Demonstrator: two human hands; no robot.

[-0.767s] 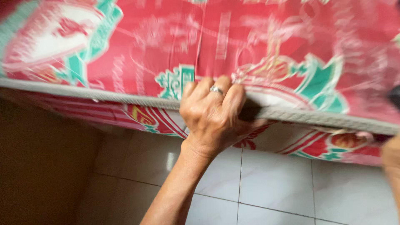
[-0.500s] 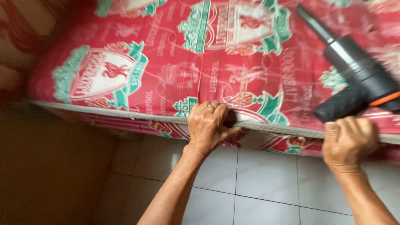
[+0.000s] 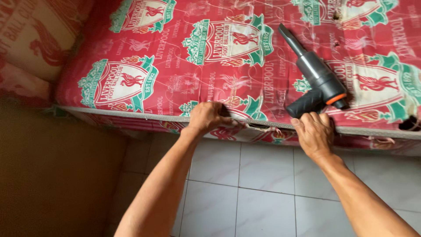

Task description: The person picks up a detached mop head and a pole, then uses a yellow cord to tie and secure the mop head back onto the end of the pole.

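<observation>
In the head view, the left hand (image 3: 209, 117) is curled over the near edge of a red mattress (image 3: 175, 83), its fingers closed around the grey piped seam (image 3: 131, 113) so that the knuckles face up and the fingertips are tucked out of sight under the rim. The right hand (image 3: 313, 134) grips the same edge well to the right of the left one, fingers bent and pressed together over the seam, thumb side toward the left hand. Just beyond the right hand's knuckles, lying on the mattress top, is a dark grey handheld vacuum (image 3: 316, 79) (a pistol-shaped one with an orange ring near its rear end); its black grip (image 3: 302, 105) almost touches the right hand's fingers, though I cannot tell whether they actually meet, and its narrow nozzle (image 3: 289, 37) points away from the hand, up toward the far side of the bed. The mattress cover is printed with green and white crests. Below both wrists lies a floor of pale tiles (image 3: 263, 184), and to the left of the left forearm stands a brown wooden panel (image 3: 57, 175). Between the two hands, the fabric under the seam (image 3: 263, 129) hangs loose and torn.
</observation>
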